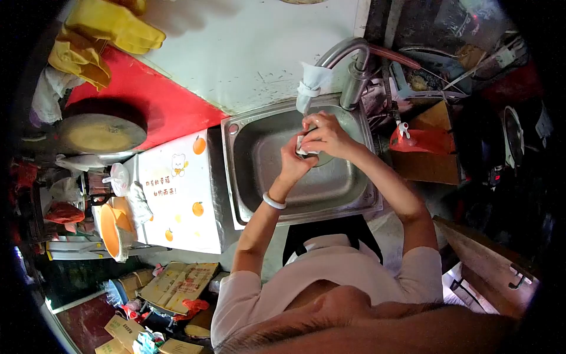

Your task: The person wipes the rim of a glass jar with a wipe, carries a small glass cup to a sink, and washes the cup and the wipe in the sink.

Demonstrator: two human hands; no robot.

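Both hands meet over a stainless steel sink [253, 183], just below the tap [352, 82]. A white cloth-like cover [311, 88] is tied round the tap's spout. My left hand [296, 164], with a white bangle [274, 201] at its wrist, is closed on a small white piece [302, 145]; a dark edge shows beside it. From the right, my right hand [328, 134] bends its fingers over the same piece. Fingers hide most of it, so its kind cannot be made out.
Left of the sink stands a white cabinet [194, 177] with orange prints. Yellow rubber gloves [115, 29] hang at the upper left, above a round board [103, 133]. To the right are a cardboard box [421, 168] with a red container [427, 140] and a grey basin [407, 85].
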